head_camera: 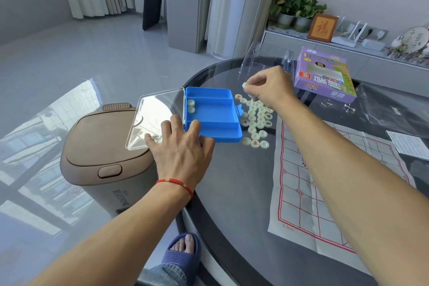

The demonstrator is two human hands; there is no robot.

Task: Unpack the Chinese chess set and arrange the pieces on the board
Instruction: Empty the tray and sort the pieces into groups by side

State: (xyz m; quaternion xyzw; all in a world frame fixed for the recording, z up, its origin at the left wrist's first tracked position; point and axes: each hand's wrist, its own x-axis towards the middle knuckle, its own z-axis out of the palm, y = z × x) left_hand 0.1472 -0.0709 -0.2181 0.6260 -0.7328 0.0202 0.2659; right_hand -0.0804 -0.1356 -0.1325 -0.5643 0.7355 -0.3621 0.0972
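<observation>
Blue case (214, 116) lies open on the round glass table (232, 181), most chess pieces tipped out beside it.

Two pale pieces (191, 105) sit stacked in the case's left compartment; its other compartments show only blue plastic, and its clear lid (153, 116) is folded out to the left over the table edge. The left hand (180, 146) rests with spread, straight fingers on the lid and the case's near corner. The right hand (269, 88) pinches one pale piece (244, 85) between fingertips above the loose heap of pieces (255, 118) just right of the case. The paper board (325, 188), red-lined, lies unfolded to the right of the heap. A purple box (325, 76) stands behind. A brown bin (102, 158) stands on the grey tiled floor beside the table; curtains and potted plants lie beyond.
</observation>
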